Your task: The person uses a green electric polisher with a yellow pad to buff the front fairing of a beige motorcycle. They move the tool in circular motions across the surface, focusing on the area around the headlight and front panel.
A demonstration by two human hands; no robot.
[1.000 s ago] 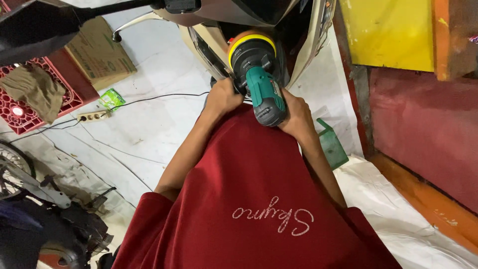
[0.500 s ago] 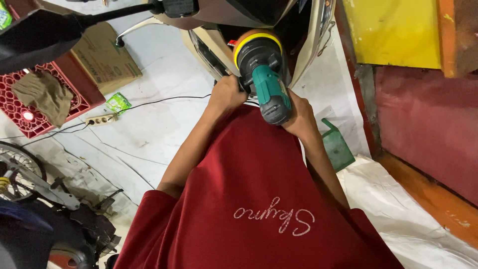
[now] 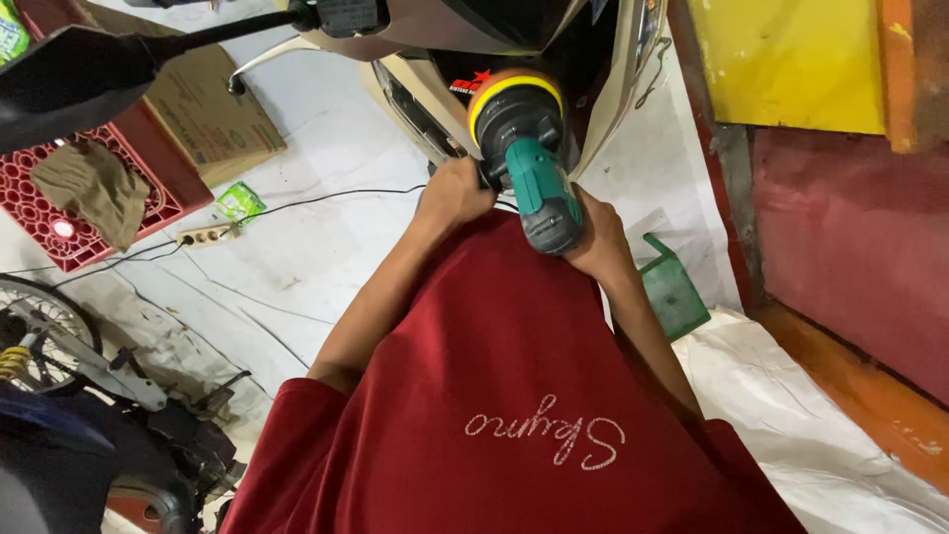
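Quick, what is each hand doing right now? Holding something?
Left hand: closed around the side grip of the green polisher.
Right hand: closed on the polisher's rear handle.

A teal and black polisher (image 3: 534, 173) with yellow pad rim is seen; the shirt (image 3: 514, 396) is dark red, the crate (image 3: 40, 213) red.

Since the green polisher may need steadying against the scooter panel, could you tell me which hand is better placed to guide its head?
Probably the left hand: it grips beside the polisher head, while the right hand holds the rear.
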